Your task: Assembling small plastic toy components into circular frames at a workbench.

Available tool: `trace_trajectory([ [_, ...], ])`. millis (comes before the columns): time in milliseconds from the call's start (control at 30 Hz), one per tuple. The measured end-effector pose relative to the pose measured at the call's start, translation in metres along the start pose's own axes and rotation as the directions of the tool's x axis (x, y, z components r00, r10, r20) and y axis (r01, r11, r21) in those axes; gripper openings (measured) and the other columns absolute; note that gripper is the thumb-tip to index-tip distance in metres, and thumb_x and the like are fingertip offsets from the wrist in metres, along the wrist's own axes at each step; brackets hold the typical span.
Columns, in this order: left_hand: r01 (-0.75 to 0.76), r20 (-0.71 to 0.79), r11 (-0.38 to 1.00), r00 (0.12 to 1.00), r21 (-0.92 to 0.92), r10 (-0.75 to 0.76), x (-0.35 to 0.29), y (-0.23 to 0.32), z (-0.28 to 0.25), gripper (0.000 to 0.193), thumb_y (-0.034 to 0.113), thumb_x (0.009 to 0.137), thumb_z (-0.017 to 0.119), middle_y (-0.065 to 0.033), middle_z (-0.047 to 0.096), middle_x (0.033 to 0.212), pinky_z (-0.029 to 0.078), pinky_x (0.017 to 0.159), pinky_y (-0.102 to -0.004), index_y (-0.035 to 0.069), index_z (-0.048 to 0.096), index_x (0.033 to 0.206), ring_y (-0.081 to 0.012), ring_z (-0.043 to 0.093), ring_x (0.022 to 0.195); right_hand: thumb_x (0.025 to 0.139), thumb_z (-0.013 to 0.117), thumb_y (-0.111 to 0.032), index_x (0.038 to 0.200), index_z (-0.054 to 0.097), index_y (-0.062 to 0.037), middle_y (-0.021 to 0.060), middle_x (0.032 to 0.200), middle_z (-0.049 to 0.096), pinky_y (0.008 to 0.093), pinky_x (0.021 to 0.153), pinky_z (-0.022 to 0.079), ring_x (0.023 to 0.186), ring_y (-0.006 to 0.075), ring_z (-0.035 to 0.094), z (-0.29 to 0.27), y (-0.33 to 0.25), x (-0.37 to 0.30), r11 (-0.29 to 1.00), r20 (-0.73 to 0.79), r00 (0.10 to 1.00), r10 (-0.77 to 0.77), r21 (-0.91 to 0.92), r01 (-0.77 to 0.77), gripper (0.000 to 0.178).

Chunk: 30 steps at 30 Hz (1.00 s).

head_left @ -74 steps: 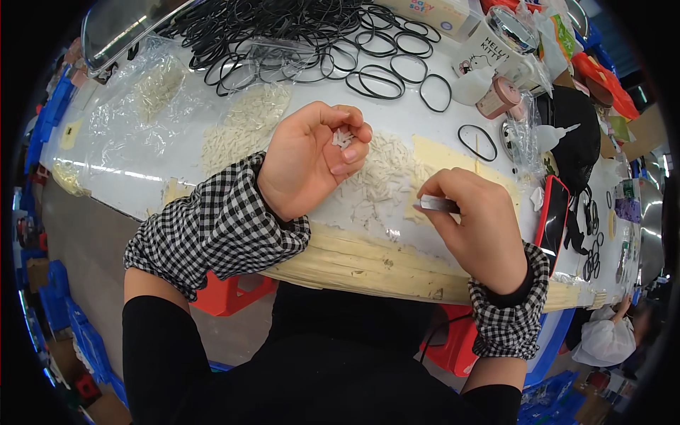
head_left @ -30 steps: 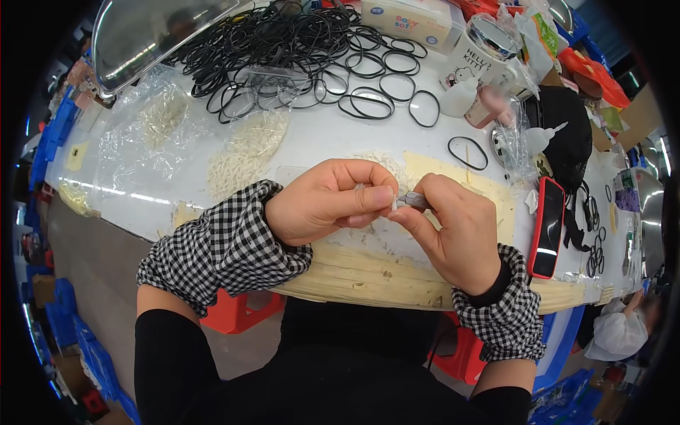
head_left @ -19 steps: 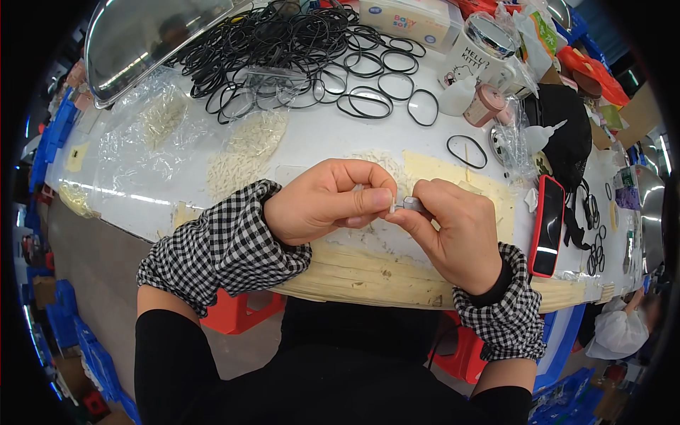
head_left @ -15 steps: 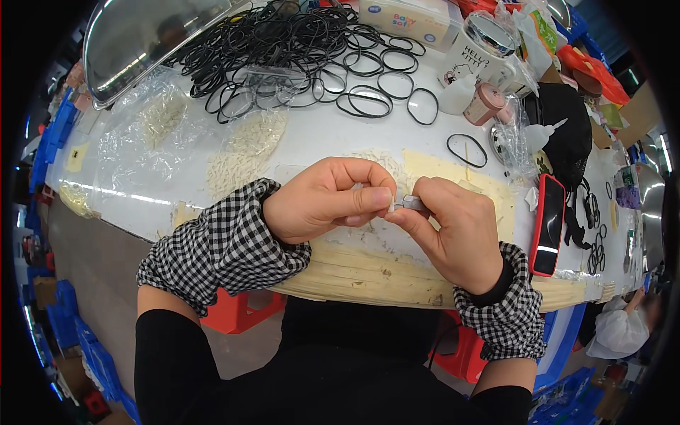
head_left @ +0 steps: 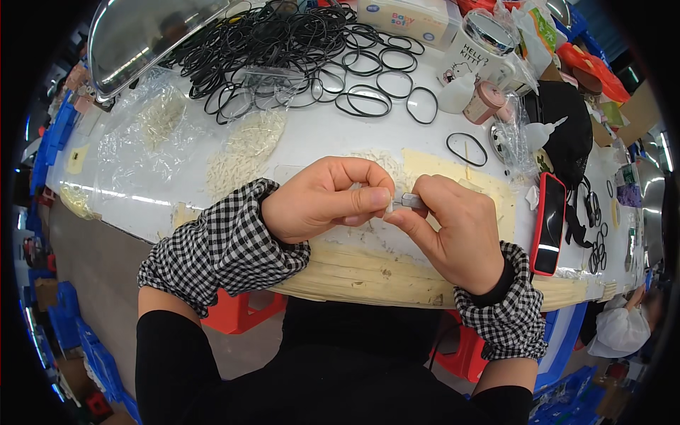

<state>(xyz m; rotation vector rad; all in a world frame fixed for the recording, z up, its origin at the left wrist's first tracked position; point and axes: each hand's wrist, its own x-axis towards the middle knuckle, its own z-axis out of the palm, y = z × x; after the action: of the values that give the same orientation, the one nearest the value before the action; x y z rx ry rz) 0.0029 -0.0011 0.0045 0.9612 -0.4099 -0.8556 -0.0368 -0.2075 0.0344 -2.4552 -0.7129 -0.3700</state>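
My left hand (head_left: 329,196) is pinched, thumb against forefinger, on a small white piece (head_left: 389,207) whose end shows at the fingertips. Facing it, my right hand (head_left: 459,225) grips a small grey metal-looking block (head_left: 410,200) between thumb and bent fingers. The tips of both hands nearly meet above the table's near edge, and the block's end lies close beside the white piece. Whether the two parts touch is too small to make out. Behind my hands lies a scatter of small white pieces (head_left: 237,168), partly under a clear plastic bag.
Black rubber-like rings (head_left: 365,101) lie heaped at the back. A red-cased phone (head_left: 548,225) rests to the right, near a white cup (head_left: 476,53) and a pink container (head_left: 485,103). Yellow tape (head_left: 368,273) covers the table's front edge. Red stools (head_left: 244,312) stand below.
Both hands hold almost the same place and grip. Only a slight shift shows at the fingertips around the small parts.
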Motion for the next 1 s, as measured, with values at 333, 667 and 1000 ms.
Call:
trace_trajectory([
  [333, -0.007, -0.138, 0.998, 0.99, -0.058, -0.001, 0.004, 0.0, -0.005, 0.019, 0.023, 0.095, 0.05, -0.0001, 0.051, 0.083, 0.033, 0.058, -0.0195, 0.004, 0.052, 0.091, -0.0051, 0.038, 0.063, 0.081, 0.07, -0.028, 0.075, 0.054, -0.0061, 0.0075, 0.064, 0.055, 0.0356, 0.049, 0.043, 0.056, 0.0264, 0.057, -0.011, 0.006, 0.001, 0.999, 0.13, 0.991, 0.04, 0.007, -0.042, 0.027],
  [667, -0.055, -0.286, 0.965, 0.958, -0.256, -0.021, 0.005, -0.001, -0.006, 0.012, 0.013, 0.089, 0.046, -0.0073, 0.053, 0.089, 0.037, 0.059, -0.0205, 0.003, 0.051, 0.094, -0.0087, 0.041, 0.063, 0.076, 0.058, -0.003, 0.083, 0.054, -0.0024, 0.0118, 0.078, 0.055, 0.0375, 0.055, 0.048, 0.063, 0.0312, 0.06, -0.006, 0.014, -0.016, 0.977, 0.458, 0.889, 0.013, -0.194, 0.085, 0.008],
  [1000, 0.133, -0.128, 0.976, 0.979, -0.173, -0.156, 0.004, -0.01, 0.004, 0.021, 0.016, 0.096, 0.054, -0.0001, 0.057, 0.089, 0.034, 0.056, -0.0168, 0.0, 0.059, 0.109, -0.0038, 0.042, 0.065, 0.072, 0.061, 0.004, 0.093, 0.053, -0.004, 0.0092, 0.085, 0.053, 0.0344, 0.055, 0.049, 0.067, 0.027, 0.061, 0.0, 0.003, -0.005, 0.987, 0.06, 0.998, 0.017, 0.161, -0.027, 0.025],
])
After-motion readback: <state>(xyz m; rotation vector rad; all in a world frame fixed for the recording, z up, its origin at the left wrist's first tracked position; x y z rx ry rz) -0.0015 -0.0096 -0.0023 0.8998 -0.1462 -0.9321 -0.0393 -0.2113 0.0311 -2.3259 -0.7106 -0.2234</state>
